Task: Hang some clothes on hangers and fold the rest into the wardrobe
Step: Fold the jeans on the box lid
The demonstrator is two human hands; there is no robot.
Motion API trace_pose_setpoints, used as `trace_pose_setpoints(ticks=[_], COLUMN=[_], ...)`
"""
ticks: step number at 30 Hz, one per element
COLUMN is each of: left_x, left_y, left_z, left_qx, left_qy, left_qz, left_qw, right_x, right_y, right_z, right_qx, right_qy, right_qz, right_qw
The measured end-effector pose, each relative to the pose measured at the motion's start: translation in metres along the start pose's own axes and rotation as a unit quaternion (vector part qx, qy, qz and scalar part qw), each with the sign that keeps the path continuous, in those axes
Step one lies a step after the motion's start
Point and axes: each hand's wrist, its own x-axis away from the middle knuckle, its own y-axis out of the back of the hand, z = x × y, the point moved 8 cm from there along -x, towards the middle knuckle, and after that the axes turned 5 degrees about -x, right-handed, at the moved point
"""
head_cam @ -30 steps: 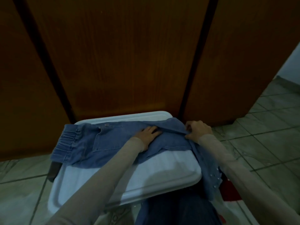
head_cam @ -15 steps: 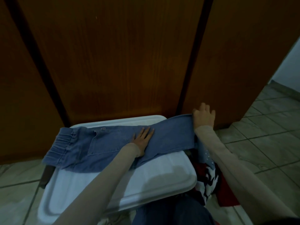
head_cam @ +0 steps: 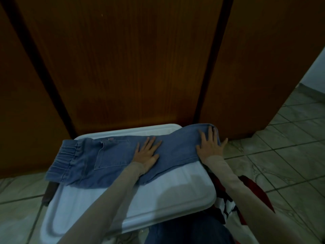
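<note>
Your left hand lies flat and open, fingers spread, pressing on the middle of the blue denim trousers. Your right hand is likewise open and flat, palm down on the right end of the trousers, where the cloth is folded over and reaches the far right corner of the white lid. Neither hand grips anything; both simply press the fabric down.

You have the trousers stretched sideways across the far half of the lid, with the elastic waistband hanging off its left edge and a back pocket facing up just left of your left hand. The near half of the lid is bare.

Just beyond the lid stand the closed brown wardrobe doors. To your right, beside the lid and under your right forearm, a heap of red, white and dark clothes sits on the tiled floor. Both your arms wear pale long sleeves.
</note>
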Motion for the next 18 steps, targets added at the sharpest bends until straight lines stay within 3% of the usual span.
trace_pose_setpoints(ticks=[4,8,11,14,18], left_x=[0.004,0.002,0.003,0.004,0.006], left_y=[-0.003,-0.002,-0.002,-0.002,-0.002], left_z=[0.011,0.008,0.008,0.003,-0.004], left_qx=[-0.026,-0.031,-0.040,-0.043,-0.048], left_qy=[0.013,0.020,0.029,0.036,0.040], left_qz=[-0.013,-0.007,0.000,0.000,0.001], left_qw=[0.999,0.999,0.999,0.998,0.998], right_x=[-0.008,-0.009,-0.016,-0.021,0.003], right_y=[0.004,0.021,0.021,-0.009,-0.023], right_z=[-0.031,-0.032,-0.028,-0.014,0.013], right_qx=[-0.064,-0.056,-0.032,-0.151,-0.284], right_qy=[-0.122,-0.143,-0.102,-0.007,0.098], right_qz=[0.028,-0.049,-0.049,0.075,0.077], right_qw=[0.990,0.987,0.993,0.986,0.951])
